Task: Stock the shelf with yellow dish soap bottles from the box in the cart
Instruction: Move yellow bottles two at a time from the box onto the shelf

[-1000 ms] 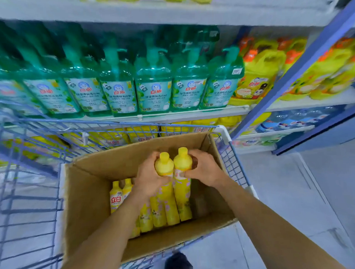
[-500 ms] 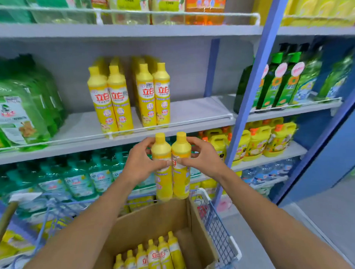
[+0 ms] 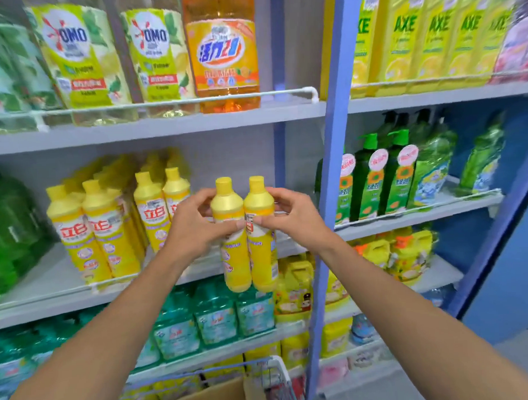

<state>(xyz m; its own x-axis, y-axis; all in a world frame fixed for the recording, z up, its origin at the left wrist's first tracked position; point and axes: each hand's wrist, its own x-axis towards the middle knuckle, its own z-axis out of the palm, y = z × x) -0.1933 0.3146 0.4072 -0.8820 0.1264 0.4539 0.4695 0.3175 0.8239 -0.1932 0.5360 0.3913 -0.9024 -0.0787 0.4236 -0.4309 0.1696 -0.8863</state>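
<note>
Okay, left hand is curled round the left bottle of a pair, thumb across the label, fingers behind the shoulder. Right hand grips the right bottle the same way, thumb on the front, fingers wrapped near the neck. Both yellow dish soap bottles are upright, caps up, touching side by side, held in the air in front of the middle shelf, bases hanging below its front rail. Just left of the hands, stocked yellow bottles stand in rows on that shelf. Shelf above holds OMO bottles and an orange bottle; shelf below holds teal bottles. Blue post is just right of the right hand, with dark green pump bottles beyond it. At the bottom edge a corner of the cardboard box sits in the wire cart; the box's inside is out of view.
</note>
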